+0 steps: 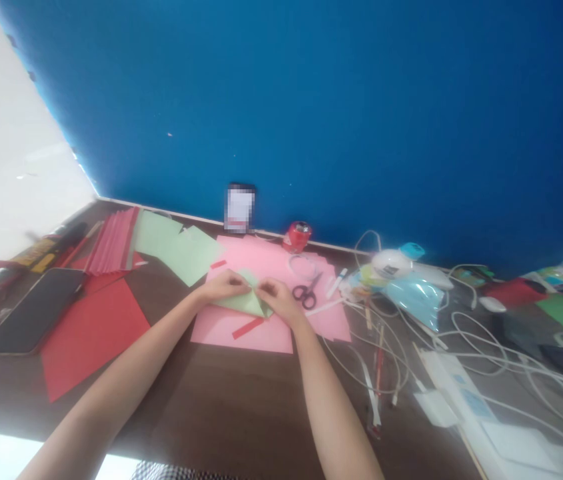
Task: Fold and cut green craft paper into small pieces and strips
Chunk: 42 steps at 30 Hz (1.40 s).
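A small piece of light green paper (246,303) is pinched between my two hands, just above pink sheets on the table. My left hand (224,285) grips its upper left side, fingers closed. On the right edge, where the paper looks folded, the fingers of my right hand (276,297) are closed too. Beneath lies the pink paper (241,337), with a red paper strip (248,328) in front of the green piece and a smaller red strip (218,265) behind my left hand. Scissors with dark handles (305,297) rest right of my right hand.
Light green sheets (194,253), a pleated pink paper (114,240), red paper (96,333) and a dark phone (34,310) lie left. A red object (297,237) stands by the blue wall (311,120). White cables (396,360), a power strip (466,400) and plastic packets (416,293) crowd the right.
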Each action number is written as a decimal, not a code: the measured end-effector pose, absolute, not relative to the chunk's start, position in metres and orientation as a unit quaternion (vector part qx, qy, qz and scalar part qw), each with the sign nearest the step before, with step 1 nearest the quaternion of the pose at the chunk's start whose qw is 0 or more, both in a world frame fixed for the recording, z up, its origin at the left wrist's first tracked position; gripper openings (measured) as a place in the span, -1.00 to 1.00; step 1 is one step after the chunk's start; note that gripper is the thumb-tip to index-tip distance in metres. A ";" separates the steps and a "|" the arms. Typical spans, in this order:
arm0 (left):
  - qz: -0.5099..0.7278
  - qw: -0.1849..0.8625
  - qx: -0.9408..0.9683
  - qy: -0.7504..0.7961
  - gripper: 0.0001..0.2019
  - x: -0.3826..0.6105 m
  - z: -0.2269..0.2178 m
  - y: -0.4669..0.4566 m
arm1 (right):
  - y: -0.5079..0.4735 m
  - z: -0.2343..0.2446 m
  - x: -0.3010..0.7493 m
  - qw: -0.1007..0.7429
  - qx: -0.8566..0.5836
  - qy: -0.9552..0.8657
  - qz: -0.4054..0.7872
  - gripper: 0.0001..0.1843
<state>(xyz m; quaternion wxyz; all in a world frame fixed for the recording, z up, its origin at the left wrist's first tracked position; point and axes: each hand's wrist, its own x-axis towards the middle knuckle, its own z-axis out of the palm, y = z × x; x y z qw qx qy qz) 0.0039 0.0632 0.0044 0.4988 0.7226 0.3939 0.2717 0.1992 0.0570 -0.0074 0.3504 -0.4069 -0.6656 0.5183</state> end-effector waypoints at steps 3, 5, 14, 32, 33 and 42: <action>0.277 0.495 0.721 0.399 -0.68 0.004 0.006 0.062 | 0.057 -0.007 0.199 0.353 -0.408 -0.663 0.519 -0.79; 0.277 0.492 0.720 0.403 -0.67 0.005 0.006 0.062 | 0.057 -0.007 0.199 0.354 -0.407 -0.664 0.519 -0.78; 0.276 0.476 0.716 0.429 -0.67 0.005 0.003 0.062 | 0.057 -0.008 0.199 0.357 -0.403 -0.664 0.520 -0.81; 0.271 0.496 0.721 0.400 -0.74 0.007 0.003 0.062 | 0.055 -0.003 0.194 0.349 -0.413 -0.659 0.523 -0.77; 0.274 0.497 0.721 0.398 -0.75 0.007 0.004 0.062 | 0.055 -0.003 0.194 0.351 -0.414 -0.658 0.522 -0.77; 0.285 0.501 0.724 0.379 -0.76 0.007 0.005 0.062 | 0.059 -0.008 0.195 0.365 -0.406 -0.651 0.528 -0.77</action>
